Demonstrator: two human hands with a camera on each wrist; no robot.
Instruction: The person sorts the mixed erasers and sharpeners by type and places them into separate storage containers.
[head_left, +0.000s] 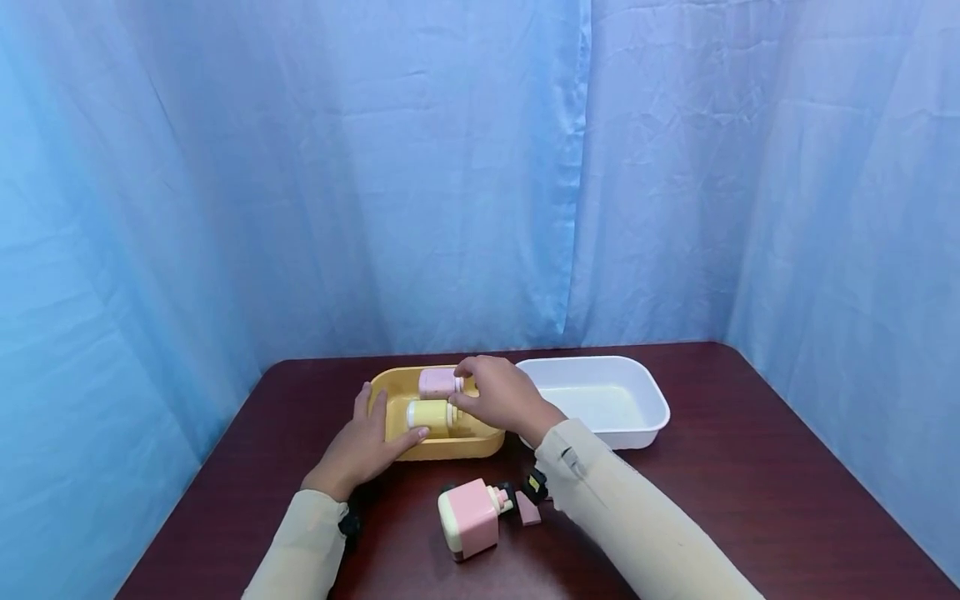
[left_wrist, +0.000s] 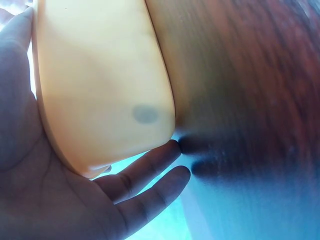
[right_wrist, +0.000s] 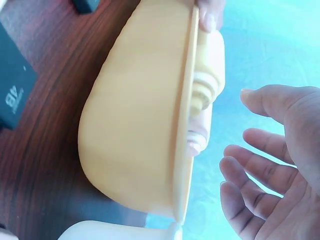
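We see the yellow bottle (head_left: 429, 414) lying on its side in the yellow tray (head_left: 450, 450), between the left hand (head_left: 363, 446) and the right hand (head_left: 502, 396). Its long axis runs from one hand to the other, neck towards the right fingers. Just beyond it, we see the pink bottle (head_left: 437, 382) pointing the same way. The left fingers spread about the tray's end, thumb over the rim; the right fingers bend loosely near both necks, holding nothing.

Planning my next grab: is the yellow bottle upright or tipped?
The yellow bottle lies on its side, lengthwise in the yellow tray, its neck toward the right hand.
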